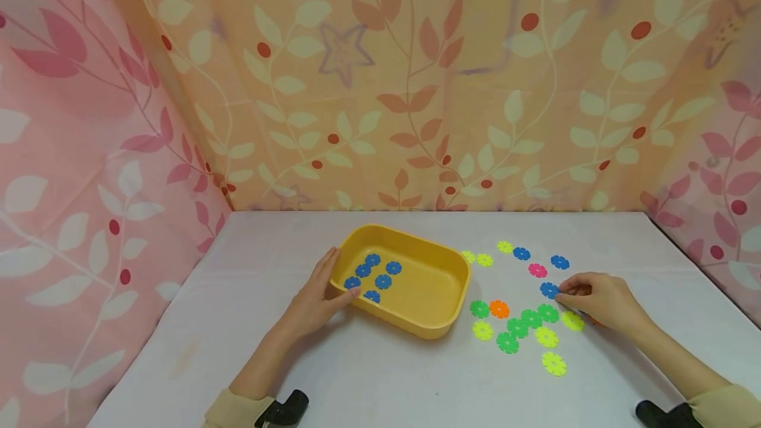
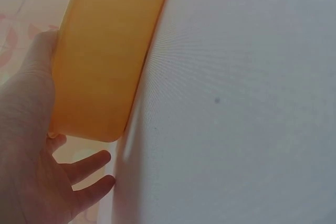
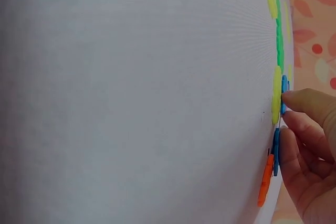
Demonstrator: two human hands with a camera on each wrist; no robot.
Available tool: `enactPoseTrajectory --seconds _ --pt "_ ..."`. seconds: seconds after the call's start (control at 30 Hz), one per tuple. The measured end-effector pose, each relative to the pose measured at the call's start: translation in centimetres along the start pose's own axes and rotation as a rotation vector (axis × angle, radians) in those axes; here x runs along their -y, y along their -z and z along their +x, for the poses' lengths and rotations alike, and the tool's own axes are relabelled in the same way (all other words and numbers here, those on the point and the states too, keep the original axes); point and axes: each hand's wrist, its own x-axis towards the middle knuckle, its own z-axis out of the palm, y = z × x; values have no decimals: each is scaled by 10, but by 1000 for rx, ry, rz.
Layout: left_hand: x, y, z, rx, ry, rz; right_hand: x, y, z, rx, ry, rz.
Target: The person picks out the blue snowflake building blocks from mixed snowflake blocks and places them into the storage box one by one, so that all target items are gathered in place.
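Observation:
My left hand (image 1: 318, 292) holds the left end of a yellow plastic tub (image 1: 425, 249), its thumb over the near rim and fingers along the outer wall. Several blue notched snowflake discs (image 1: 383, 281) lie inside at the tub's left. In the left wrist view, two fingers spread free below the tub's corner. To the right, my right hand (image 1: 606, 302) pinches a blue snowflake disc (image 1: 549, 290) at its right edge, low over the table. Another blue disc (image 3: 276, 151) and an orange disc (image 3: 265, 179) show by its lower fingers in the right wrist view, mostly hidden from the head view.
Between tub and right hand lie several green discs (image 1: 531, 319), several yellow discs (image 1: 554, 364) and an orange disc (image 1: 499, 309). Farther back are a pink disc (image 1: 538, 271) and blue discs (image 1: 560, 262). Patterned curtains (image 1: 404, 84) enclose the white table (image 1: 380, 382).

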Motion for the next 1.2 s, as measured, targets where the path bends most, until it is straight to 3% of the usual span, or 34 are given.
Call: enactPoseTrajectory --seconds 0.37,0.53,0.8,1.0,1.2 --pt "0 1 -1 4 4 1 2 -1 2 -10 2 -7" --pt "1 0 0 5 5 4 13 1 3 -7 -1 37" --pt "1 -1 1 8 21 0 69 -2 14 54 -38 274" --pt "1 -1 2 6 23 -5 115 -13 27 128 79 380" --pt "0 -1 1 7 17 -12 155 -36 43 231 212 442"
